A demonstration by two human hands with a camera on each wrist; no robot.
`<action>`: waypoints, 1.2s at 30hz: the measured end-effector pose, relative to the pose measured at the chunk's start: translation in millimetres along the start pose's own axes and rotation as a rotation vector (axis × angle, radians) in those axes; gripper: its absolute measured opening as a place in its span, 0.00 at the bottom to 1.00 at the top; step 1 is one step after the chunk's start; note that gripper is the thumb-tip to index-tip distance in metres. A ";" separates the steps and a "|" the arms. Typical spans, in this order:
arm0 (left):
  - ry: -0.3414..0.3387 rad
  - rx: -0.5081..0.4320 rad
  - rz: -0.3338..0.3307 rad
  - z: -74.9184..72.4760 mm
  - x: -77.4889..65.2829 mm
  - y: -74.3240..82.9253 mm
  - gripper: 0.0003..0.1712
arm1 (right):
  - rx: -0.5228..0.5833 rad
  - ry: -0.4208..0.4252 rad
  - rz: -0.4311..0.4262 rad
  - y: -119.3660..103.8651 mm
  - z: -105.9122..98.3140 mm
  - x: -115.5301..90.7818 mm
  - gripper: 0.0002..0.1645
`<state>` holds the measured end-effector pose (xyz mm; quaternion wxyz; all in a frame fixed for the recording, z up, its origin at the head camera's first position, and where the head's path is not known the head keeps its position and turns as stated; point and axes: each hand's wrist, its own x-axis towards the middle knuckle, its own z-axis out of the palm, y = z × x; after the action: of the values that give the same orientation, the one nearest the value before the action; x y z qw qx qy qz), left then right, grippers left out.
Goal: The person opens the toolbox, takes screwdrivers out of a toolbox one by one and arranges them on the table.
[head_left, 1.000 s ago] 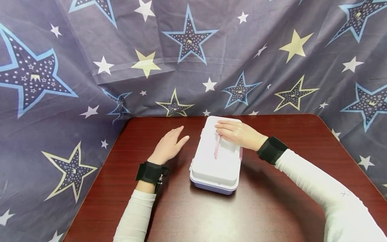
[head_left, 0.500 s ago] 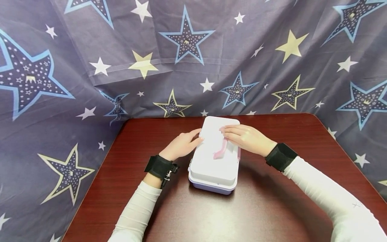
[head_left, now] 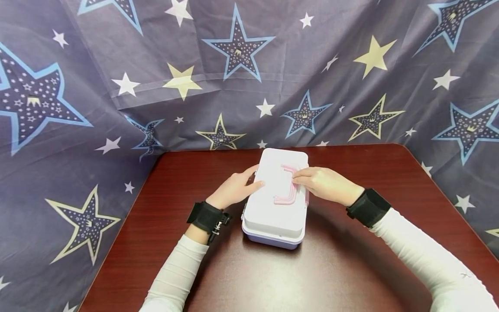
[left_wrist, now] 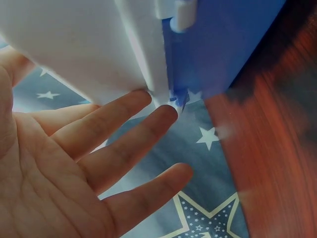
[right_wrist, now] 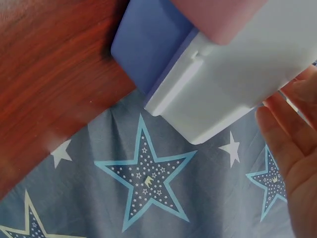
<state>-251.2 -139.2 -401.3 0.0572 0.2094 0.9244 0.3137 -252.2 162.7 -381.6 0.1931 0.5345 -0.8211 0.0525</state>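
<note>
On the table sits a storage box [head_left: 277, 219] with a white lid, a purple-blue base and a pink carrying handle [head_left: 289, 200] folded toward its right side. My left hand [head_left: 232, 190] rests against the left side, thumb on the lid's top. Seen from the left wrist, the fingers [left_wrist: 121, 156] are mostly straight, with two tips at the lid's edge. My right hand [head_left: 326, 184] has its fingertips on the handle near the lid's right edge. The right wrist view shows its fingers [right_wrist: 282, 124] extended beside the lid; the handle and the fingertips' contact are hidden there.
The reddish-brown table [head_left: 195, 173] meets a dark star-patterned cloth [head_left: 234, 86] at the back and sides. A pink latch [right_wrist: 223, 20] is on the box's right side. Black straps [head_left: 368, 207] circle both wrists.
The left hand has come right to the box. The pink handle has tipped from upright down to the right, with the right hand shifting rightward and toward me. The box stays in place.
</note>
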 end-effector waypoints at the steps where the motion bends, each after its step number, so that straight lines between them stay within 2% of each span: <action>1: 0.005 -0.001 0.000 0.5 0.1 -0.1 0.41 | 0.023 0.015 0.020 -0.2 0.9 -1.3 0.22; 4: 0.025 0.016 0.012 2.4 -0.5 -0.5 0.41 | 0.083 0.083 0.096 -0.1 4.6 -9.0 0.24; 7: 0.051 0.076 0.035 3.9 -4.2 -0.2 0.41 | 0.128 0.169 0.224 -0.3 9.4 -23.1 0.26; 10: 0.081 0.133 0.060 3.3 -10.6 2.3 0.40 | 0.192 0.215 0.414 -2.5 16.2 -39.6 0.24; 13: 0.108 0.167 0.102 0.4 -17.3 7.5 0.38 | 0.360 0.189 0.636 -6.6 25.2 -52.3 0.20; 15: 0.115 0.185 0.141 -1.7 -21.5 12.4 0.36 | 0.613 0.134 0.774 -9.9 32.2 -56.9 0.22; 18: 0.102 0.226 0.198 -2.2 -27.7 21.6 0.35 | 1.083 0.055 0.970 -13.5 43.0 -57.6 0.29; 20: 0.081 0.260 0.243 -1.2 -32.3 29.0 0.34 | 1.361 0.015 1.078 -15.0 49.5 -55.8 0.31; 21: 0.071 0.282 0.267 -0.2 -34.7 32.7 0.34 | 1.464 0.000 1.118 -15.6 52.2 -54.6 0.30; 24: 0.037 0.341 0.331 2.1 -43.2 43.2 0.35 | 1.654 -0.012 1.188 -17.3 57.8 -49.9 0.24; 27: 0.004 0.381 0.379 4.4 -50.0 51.1 0.38 | 1.771 0.020 1.201 -19.3 59.5 -47.6 0.17; 31: -0.026 0.431 0.418 6.4 -55.0 55.6 0.44 | 1.837 0.069 1.201 -21.4 60.1 -46.3 0.14; 36: -0.017 0.502 0.458 6.4 -57.3 54.4 0.46 | 1.865 0.111 1.203 -21.5 62.1 -42.6 0.13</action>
<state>-178.6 -120.9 -375.0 -0.0602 0.4217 0.9012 0.0793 -234.0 172.0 -457.2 -0.3050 -0.0183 -0.5755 0.7585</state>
